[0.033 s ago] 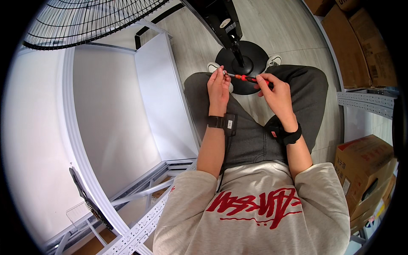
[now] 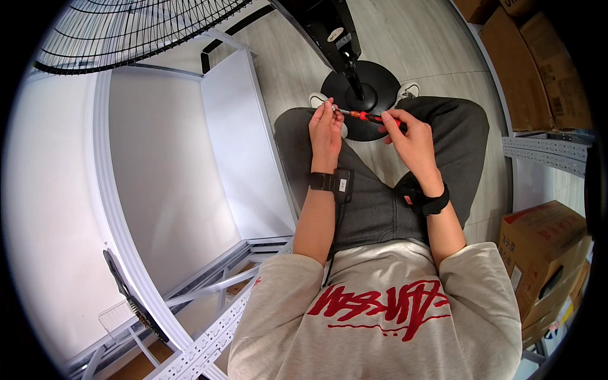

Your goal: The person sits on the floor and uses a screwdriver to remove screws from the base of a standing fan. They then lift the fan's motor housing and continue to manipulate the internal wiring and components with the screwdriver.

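Over round base (image 2: 384, 85), right fingers (image 2: 391, 123) pinching red screwdriver (image 2: 364, 116), left fingers (image 2: 326, 112) pinching metal piece (image 2: 335, 109)

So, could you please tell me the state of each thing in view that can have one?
Screwdriver: held, tip pointing left.
Right hand: closed on the screwdriver's handle.
Small metal piece: held at the screwdriver's tip; kind unclear.
Left hand: fingers pinched on that piece.
Round black base: resting flat on the floor.
Wristbands: fastened.
Lower-right cardboard box: appears closed.

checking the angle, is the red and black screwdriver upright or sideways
Sideways: the red and black screwdriver runs nearly straight across the view from the right hand to the left hand.
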